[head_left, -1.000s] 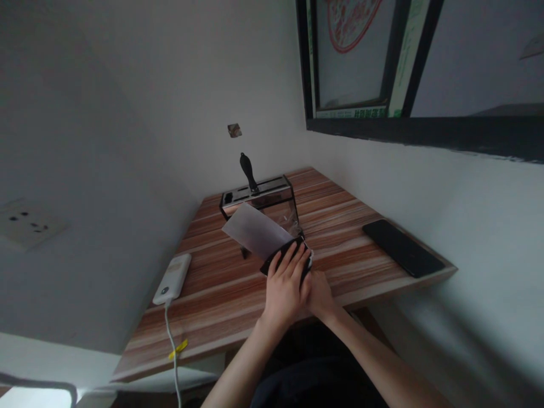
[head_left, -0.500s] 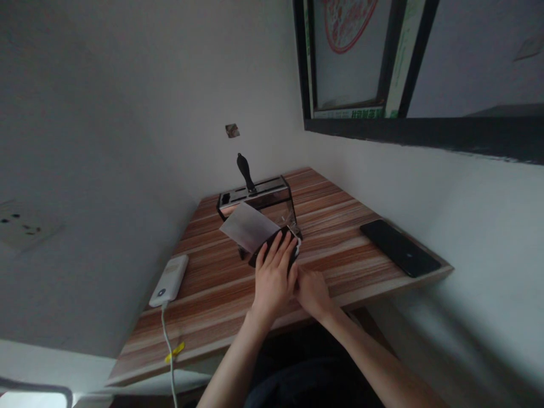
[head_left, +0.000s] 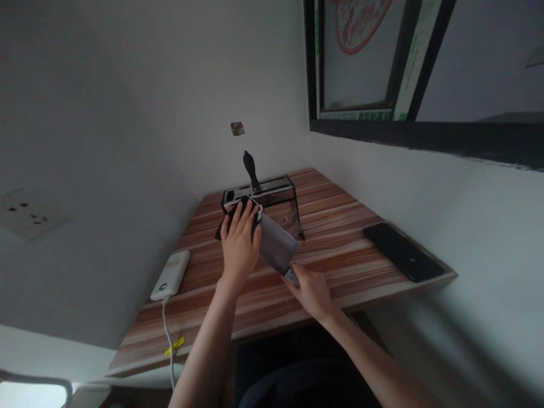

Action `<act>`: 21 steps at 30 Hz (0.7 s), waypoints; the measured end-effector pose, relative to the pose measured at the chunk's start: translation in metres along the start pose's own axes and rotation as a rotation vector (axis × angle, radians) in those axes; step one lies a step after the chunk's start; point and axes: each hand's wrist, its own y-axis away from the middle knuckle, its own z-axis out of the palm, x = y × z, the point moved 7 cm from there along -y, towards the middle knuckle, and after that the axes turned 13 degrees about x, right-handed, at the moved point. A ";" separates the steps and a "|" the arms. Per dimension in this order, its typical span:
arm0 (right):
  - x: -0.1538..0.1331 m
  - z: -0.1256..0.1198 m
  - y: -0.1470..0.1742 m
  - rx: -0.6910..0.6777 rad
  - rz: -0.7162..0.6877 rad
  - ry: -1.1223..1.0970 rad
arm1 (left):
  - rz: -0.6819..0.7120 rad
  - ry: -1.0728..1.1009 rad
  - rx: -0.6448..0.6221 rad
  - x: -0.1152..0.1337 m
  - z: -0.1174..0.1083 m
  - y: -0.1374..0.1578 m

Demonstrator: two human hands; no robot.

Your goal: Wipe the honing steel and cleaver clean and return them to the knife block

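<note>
A kitchen cleaver [head_left: 278, 245] is held tilted above the wooden table, its wide grey blade pointing away to the upper left. My right hand [head_left: 313, 292] is closed round its handle, which mostly hides inside my fingers. At the blade's far end, my left hand [head_left: 240, 241] presses a black cloth [head_left: 220, 231] with a pale edge against the metal. The fingers lie over the cloth, and the blade tip is covered. Just behind the hands stands a knife rack [head_left: 274, 186] with a metal top, and a black knife handle [head_left: 250, 168] sticks up from it.
A black phone [head_left: 402, 252] lies near the table's right edge. At the left is a white power bank [head_left: 170, 276] with a white cable [head_left: 167, 326] hanging over the front edge, beside a yellow scrap [head_left: 175, 345]. Walls bound the table [head_left: 340, 226] behind and right.
My left hand has slid up and left along the blade with the cloth, away from my right hand, uncovering the blade near the handle. My right hand has barely moved.
</note>
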 end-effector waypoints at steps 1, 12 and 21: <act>0.000 0.000 0.000 0.005 -0.004 -0.001 | -0.008 0.000 0.010 -0.004 -0.001 -0.003; 0.000 -0.002 0.000 0.028 -0.016 0.021 | 0.007 -0.006 -0.001 0.002 0.000 0.004; 0.004 -0.001 -0.001 -0.008 0.033 0.000 | 0.100 0.101 -0.128 0.044 0.012 0.032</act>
